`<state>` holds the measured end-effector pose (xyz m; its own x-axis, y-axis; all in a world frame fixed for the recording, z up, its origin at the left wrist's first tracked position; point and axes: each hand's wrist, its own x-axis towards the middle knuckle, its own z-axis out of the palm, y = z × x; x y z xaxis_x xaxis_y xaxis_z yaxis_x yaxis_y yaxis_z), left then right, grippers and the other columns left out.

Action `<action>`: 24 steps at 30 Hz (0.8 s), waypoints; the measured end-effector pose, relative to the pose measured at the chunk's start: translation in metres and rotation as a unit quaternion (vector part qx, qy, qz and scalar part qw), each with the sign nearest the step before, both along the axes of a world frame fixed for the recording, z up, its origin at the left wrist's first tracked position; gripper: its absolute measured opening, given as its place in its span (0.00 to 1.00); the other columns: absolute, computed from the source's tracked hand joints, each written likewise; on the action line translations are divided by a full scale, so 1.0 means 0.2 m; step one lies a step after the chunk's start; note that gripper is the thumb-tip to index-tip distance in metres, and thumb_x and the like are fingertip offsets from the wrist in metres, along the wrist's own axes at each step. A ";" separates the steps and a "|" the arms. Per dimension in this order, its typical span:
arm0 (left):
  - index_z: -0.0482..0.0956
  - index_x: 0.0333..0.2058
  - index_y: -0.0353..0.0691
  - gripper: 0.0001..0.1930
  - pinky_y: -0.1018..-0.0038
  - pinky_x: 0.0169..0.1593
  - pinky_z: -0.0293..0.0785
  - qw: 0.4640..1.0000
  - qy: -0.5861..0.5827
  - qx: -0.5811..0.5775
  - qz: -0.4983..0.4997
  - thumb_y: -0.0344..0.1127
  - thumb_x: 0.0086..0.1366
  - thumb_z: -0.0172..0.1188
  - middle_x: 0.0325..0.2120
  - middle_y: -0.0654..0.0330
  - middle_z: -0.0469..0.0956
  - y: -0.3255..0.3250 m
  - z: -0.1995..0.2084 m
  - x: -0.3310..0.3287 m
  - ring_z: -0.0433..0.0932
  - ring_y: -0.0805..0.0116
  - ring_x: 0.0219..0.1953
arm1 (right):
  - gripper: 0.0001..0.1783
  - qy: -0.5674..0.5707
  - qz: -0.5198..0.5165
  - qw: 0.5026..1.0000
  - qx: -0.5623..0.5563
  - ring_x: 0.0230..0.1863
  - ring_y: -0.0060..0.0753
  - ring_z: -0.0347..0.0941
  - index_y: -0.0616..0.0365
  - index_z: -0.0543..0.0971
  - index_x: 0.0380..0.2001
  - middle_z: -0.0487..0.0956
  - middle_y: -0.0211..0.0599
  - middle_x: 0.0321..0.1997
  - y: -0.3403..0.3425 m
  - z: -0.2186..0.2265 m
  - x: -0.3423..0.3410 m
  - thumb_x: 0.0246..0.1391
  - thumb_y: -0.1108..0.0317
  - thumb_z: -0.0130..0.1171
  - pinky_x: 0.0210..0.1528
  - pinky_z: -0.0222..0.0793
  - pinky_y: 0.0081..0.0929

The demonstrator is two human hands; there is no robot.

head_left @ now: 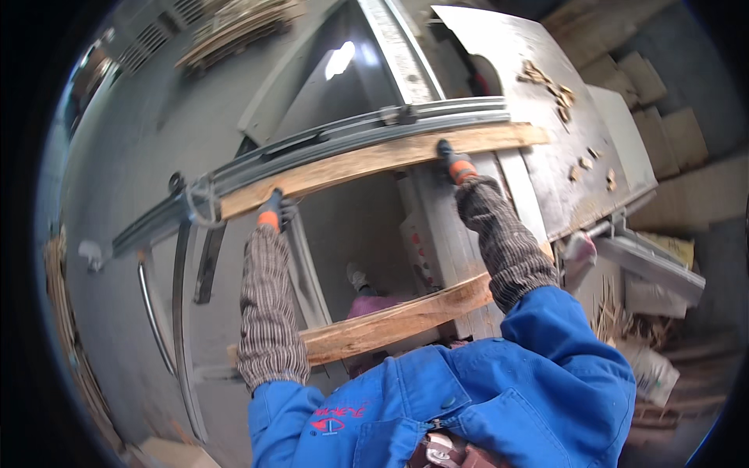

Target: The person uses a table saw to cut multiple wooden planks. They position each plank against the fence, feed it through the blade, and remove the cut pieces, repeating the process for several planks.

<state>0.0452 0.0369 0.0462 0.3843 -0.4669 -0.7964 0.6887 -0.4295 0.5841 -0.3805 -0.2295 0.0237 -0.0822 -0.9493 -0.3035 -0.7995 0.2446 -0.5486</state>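
A long wooden board (351, 165) lies along a metal fence (328, 143) on a frame-like sliding machine table. On its near edge, toward the left end, my left hand (278, 210) grips it in a dark glove with an orange cuff, thumb on top and fingers curled below. My right hand (456, 161), gloved alike, is closed on the same edge farther right; its lower fingers are partly hidden. Nearer my body, a second wooden board (398, 318) lies crosswise, its ends partly covered by my striped sleeves.
Small wood offcuts (550, 87) are scattered on the grey machine tabletop (581, 168) at right. A metal rail (402, 51) runs away from the fence. Stacked boards (238, 31) stand far left. At right lie flat panels (663, 140) and a white sack (651, 373).
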 end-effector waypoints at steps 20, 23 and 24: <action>0.78 0.33 0.43 0.28 0.84 0.12 0.54 0.989 -0.132 -0.038 0.049 0.66 0.67 0.51 0.17 0.67 0.76 0.02 0.04 -0.27 0.60 0.80 0.10 | 0.55 -0.055 0.044 0.994 0.082 0.61 0.56 0.70 0.62 0.73 0.60 0.78 0.53 0.53 0.12 0.36 0.08 0.53 0.20 0.39 0.62 0.63 0.46; 0.76 0.33 0.44 0.27 0.83 0.13 0.57 0.986 -0.132 -0.058 0.084 0.65 0.67 0.51 0.19 0.64 0.79 -0.01 0.10 -0.31 0.64 0.79 0.10 | 0.54 -0.116 0.037 0.987 0.108 0.62 0.55 0.69 0.62 0.72 0.61 0.76 0.53 0.55 0.12 0.34 0.07 0.54 0.21 0.38 0.63 0.62 0.46; 0.76 0.32 0.44 0.26 0.83 0.12 0.55 0.986 -0.128 -0.057 0.092 0.64 0.68 0.52 0.18 0.65 0.79 -0.03 0.10 -0.31 0.63 0.79 0.10 | 0.54 -0.145 0.028 0.982 0.115 0.63 0.55 0.69 0.61 0.72 0.61 0.76 0.53 0.56 0.12 0.32 0.05 0.54 0.21 0.38 0.64 0.61 0.46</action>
<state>-0.0163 0.0305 0.0665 0.6516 -0.4519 -0.6092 0.5730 -0.2330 0.7858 -0.3705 -0.2062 0.0881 0.0892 -0.8537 -0.5130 -0.6326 0.3493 -0.6913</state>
